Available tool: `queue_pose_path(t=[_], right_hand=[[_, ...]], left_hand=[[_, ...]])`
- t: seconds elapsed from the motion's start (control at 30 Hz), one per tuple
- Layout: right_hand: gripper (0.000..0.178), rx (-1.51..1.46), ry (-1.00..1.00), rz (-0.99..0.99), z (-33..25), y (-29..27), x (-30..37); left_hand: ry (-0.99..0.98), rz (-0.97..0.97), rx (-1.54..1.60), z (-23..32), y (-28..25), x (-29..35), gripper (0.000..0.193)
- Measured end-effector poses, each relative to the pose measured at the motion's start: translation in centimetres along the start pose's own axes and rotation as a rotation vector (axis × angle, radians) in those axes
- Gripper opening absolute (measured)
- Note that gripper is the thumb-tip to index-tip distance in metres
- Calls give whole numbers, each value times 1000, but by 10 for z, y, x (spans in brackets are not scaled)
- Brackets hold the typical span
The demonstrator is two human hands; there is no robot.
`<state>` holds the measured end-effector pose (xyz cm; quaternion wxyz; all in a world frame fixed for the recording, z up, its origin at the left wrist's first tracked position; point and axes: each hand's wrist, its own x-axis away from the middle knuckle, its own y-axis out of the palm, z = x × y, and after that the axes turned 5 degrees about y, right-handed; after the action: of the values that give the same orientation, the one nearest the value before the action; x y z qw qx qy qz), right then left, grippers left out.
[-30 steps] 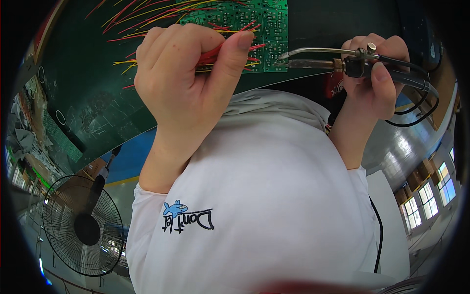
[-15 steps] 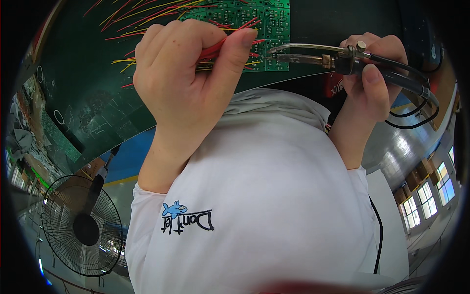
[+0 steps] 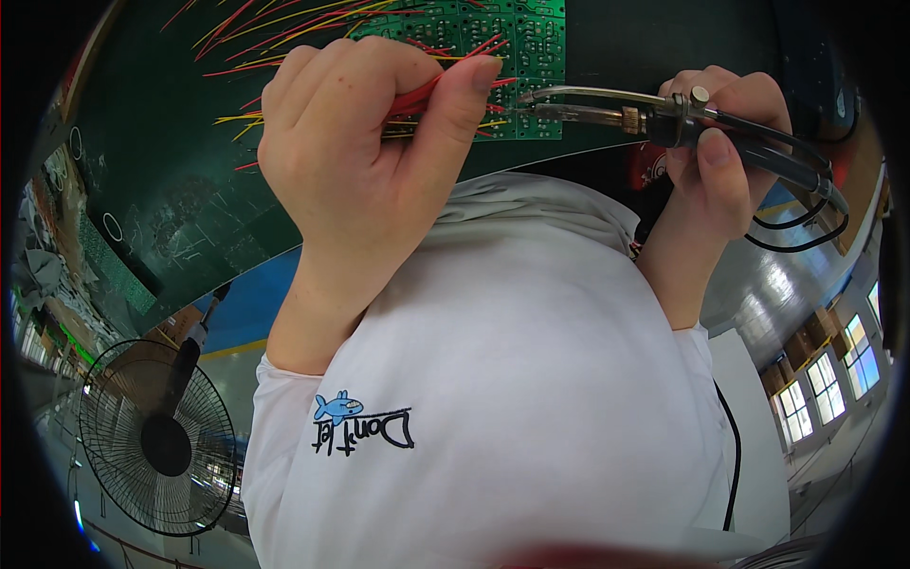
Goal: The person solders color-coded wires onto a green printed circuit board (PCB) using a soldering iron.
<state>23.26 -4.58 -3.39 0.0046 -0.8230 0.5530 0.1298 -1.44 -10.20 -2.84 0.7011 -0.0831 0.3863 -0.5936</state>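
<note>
My left hand (image 3: 365, 142) is closed around a bundle of red wires (image 3: 414, 98), a few yellow ones among them, held over the near edge of a green circuit board panel (image 3: 537, 57). More red and yellow wires (image 3: 275, 33) fan out to the left behind the hand. In my right hand (image 3: 725, 156) is a soldering iron (image 3: 654, 116) with a thin curved metal tube running along its shaft. Its tip points left and meets the board close to the wire ends by my left thumb. Whether the tip touches a wire is too small to tell.
The board lies on a dark green work surface (image 3: 190, 209) whose near edge curves in front of my white shirt. Black cables (image 3: 806, 242) loop below the iron's handle at the right. A black standing fan (image 3: 163, 441) is at the lower left.
The circuit board has shifted very slightly to the right. Both hands keep nearly the same place and grip, and the iron tip stays at the wire ends.
</note>
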Motion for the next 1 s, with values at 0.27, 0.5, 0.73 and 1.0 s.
queue_pose_path(t=[0.27, 0.5, 0.73, 1.0], right_hand=[[17, 37, 35, 31, -4, 1, 2], [14, -106, 17, 1, 1, -11, 1], [13, -188, -36, -137, 6, -17, -2], [12, -304, -23, -98, 8, -22, 2]], left_hand=[[-18, -2, 14, 1, 0, 0, 22], [-12, -7, 9, 0, 0, 0, 22], [-1, -20, -21, 5, -5, -2, 22], [-18, -104, -228, 17, -36, -31, 21]])
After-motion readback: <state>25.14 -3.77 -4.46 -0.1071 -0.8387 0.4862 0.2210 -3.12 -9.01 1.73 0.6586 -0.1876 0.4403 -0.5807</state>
